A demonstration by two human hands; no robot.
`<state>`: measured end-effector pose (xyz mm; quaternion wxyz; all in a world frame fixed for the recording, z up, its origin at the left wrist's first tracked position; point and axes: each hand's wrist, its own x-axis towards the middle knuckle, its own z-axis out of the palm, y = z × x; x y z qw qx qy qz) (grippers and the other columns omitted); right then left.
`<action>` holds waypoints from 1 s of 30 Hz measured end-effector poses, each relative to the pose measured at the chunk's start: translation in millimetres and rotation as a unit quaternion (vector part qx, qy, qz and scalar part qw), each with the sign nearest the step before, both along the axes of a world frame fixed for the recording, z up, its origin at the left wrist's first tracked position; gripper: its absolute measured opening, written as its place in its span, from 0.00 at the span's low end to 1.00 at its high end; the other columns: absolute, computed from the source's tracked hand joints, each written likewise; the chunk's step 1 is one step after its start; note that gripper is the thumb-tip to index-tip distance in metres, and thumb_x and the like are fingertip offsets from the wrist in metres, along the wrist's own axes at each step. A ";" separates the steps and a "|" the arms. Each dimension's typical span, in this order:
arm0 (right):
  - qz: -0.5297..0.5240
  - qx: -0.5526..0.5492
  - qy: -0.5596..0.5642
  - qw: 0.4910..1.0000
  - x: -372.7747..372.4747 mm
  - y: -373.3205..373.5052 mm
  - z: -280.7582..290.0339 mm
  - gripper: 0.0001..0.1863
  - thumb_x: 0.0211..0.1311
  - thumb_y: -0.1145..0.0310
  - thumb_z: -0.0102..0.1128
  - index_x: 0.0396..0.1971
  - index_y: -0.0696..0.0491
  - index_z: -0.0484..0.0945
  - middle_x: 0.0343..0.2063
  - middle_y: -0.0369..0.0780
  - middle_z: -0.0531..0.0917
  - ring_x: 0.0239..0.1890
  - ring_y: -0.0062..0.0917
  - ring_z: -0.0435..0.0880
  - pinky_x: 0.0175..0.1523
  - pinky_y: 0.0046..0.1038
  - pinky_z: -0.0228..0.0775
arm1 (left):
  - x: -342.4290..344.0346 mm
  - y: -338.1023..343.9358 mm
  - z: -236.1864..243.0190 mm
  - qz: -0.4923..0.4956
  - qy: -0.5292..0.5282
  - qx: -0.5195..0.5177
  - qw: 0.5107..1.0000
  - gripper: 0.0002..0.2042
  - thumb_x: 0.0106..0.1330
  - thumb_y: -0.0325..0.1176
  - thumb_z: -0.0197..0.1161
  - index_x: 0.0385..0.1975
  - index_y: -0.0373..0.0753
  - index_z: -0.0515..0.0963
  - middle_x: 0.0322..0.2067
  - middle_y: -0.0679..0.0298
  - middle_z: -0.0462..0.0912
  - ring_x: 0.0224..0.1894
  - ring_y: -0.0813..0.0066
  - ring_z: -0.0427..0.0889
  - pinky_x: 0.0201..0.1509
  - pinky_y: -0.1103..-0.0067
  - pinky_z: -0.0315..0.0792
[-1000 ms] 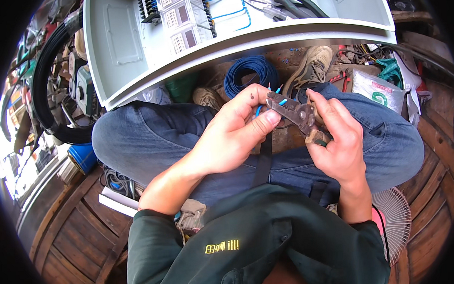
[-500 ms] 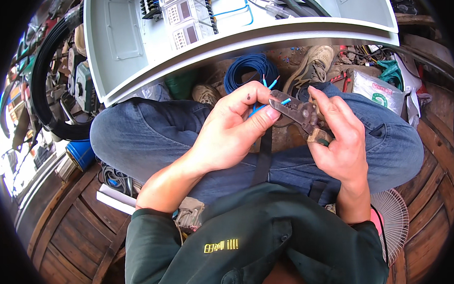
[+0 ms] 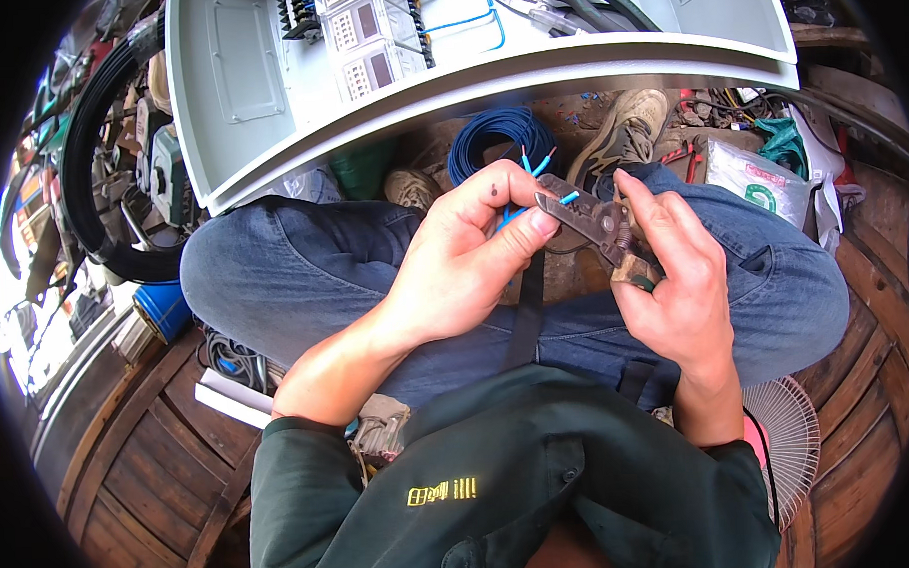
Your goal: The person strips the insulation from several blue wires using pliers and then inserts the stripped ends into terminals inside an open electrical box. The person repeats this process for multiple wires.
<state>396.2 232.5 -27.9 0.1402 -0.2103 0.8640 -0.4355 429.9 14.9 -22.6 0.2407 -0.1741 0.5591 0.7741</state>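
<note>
Between thumb and forefinger, my left hand (image 3: pixel 468 243) pinches several short blue wires (image 3: pixel 541 168), two of them showing bare copper tips above the fingers. One wire end, a blue stub (image 3: pixel 569 198), lies across the jaws of wire strippers (image 3: pixel 595 224). The strippers are worn and dark, with a spring near the pivot. My right hand (image 3: pixel 680 276) is closed round their handles, the forefinger stretched along the upper one. The tips of the jaws touch or nearly touch my left thumb. Part of the handles is hidden in my right palm.
Ahead stands a white metal enclosure (image 3: pixel 467 71) holding meters (image 3: pixel 359 37) and blue wiring. A coil of blue wire (image 3: pixel 500 142) lies on the floor between my shoes. At left hangs a large black cable coil (image 3: pixel 75 167); at right are a plastic bag (image 3: pixel 756 183) and a fan (image 3: pixel 785 443).
The blue wire end poking through the stripper jaws looks shorter now. The strippers and my right hand have shifted slightly left; my left hand stays almost in place.
</note>
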 end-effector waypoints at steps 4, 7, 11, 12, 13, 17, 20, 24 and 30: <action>0.003 0.009 -0.005 1.000 0.1 0.3 0.7 0.38 0.35 0.82 0.57 0.58 0.61 0.74 0.29 0.44 0.73 0.29 0.36 0.75 0.39 0.31 0.71 | 1.2 1.3 -1.4 0.005 -0.007 0.002 1.000 0.05 0.72 0.31 0.60 0.41 0.38 0.76 0.32 0.74 0.75 0.30 0.92 0.67 0.31 0.90 0.64; 0.007 0.017 -0.011 1.000 0.4 0.5 1.2 0.39 0.34 0.82 0.59 0.58 0.62 0.73 0.30 0.44 0.74 0.30 0.38 0.76 0.40 0.33 0.72 | 2.5 2.9 -3.3 0.016 -0.010 0.017 1.000 0.05 0.73 0.31 0.60 0.41 0.39 0.75 0.29 0.76 0.73 0.25 0.94 0.65 0.25 0.91 0.60; 0.009 0.018 0.001 1.000 0.3 0.5 1.1 0.37 0.37 0.83 0.56 0.58 0.61 0.74 0.29 0.45 0.72 0.29 0.38 0.75 0.39 0.31 0.72 | 3.2 4.1 -5.0 0.018 -0.012 0.014 1.000 0.05 0.73 0.31 0.60 0.41 0.39 0.75 0.28 0.76 0.73 0.24 0.94 0.65 0.24 0.91 0.60; 0.010 0.019 0.000 1.000 0.1 0.5 1.2 0.38 0.37 0.82 0.56 0.58 0.61 0.74 0.29 0.45 0.72 0.29 0.38 0.75 0.39 0.31 0.72 | 3.1 4.4 -5.1 0.022 -0.015 0.016 1.000 0.05 0.73 0.31 0.60 0.41 0.39 0.75 0.28 0.76 0.73 0.24 0.94 0.65 0.24 0.91 0.60; 0.011 0.021 -0.001 1.000 0.0 0.7 1.4 0.38 0.37 0.82 0.56 0.59 0.61 0.73 0.29 0.45 0.72 0.29 0.39 0.75 0.39 0.32 0.72 | 3.1 5.1 -5.1 0.022 -0.011 0.014 1.000 0.05 0.73 0.31 0.60 0.41 0.38 0.75 0.28 0.76 0.73 0.24 0.94 0.65 0.24 0.91 0.60; 0.013 0.026 -0.001 1.000 -0.1 0.8 2.1 0.38 0.37 0.82 0.56 0.59 0.61 0.73 0.30 0.46 0.72 0.29 0.40 0.75 0.39 0.33 0.71 | 2.9 7.1 -4.7 0.032 -0.016 0.016 0.999 0.05 0.73 0.31 0.60 0.41 0.38 0.75 0.28 0.76 0.74 0.23 0.94 0.65 0.23 0.91 0.60; 0.011 0.030 -0.001 0.999 0.4 0.5 2.1 0.38 0.37 0.82 0.55 0.59 0.62 0.72 0.30 0.46 0.72 0.30 0.40 0.75 0.40 0.33 0.71 | 2.9 6.9 -4.7 0.034 -0.027 0.025 0.999 0.05 0.73 0.31 0.60 0.41 0.38 0.74 0.27 0.76 0.74 0.24 0.94 0.65 0.23 0.91 0.60; 0.007 0.027 0.001 1.000 1.3 -0.2 0.5 0.38 0.38 0.83 0.55 0.59 0.62 0.72 0.30 0.46 0.73 0.29 0.41 0.74 0.40 0.33 0.71 | 2.9 5.7 -6.1 0.030 -0.026 0.034 0.999 0.04 0.73 0.31 0.59 0.41 0.39 0.74 0.27 0.76 0.73 0.24 0.94 0.65 0.24 0.91 0.59; -0.004 0.000 0.000 1.000 2.7 -1.1 -2.3 0.37 0.38 0.83 0.55 0.59 0.62 0.73 0.30 0.46 0.73 0.29 0.39 0.75 0.39 0.33 0.71 | 3.0 6.6 -6.3 0.037 -0.016 0.037 0.998 0.04 0.73 0.31 0.59 0.40 0.39 0.74 0.26 0.77 0.72 0.24 0.94 0.64 0.25 0.91 0.59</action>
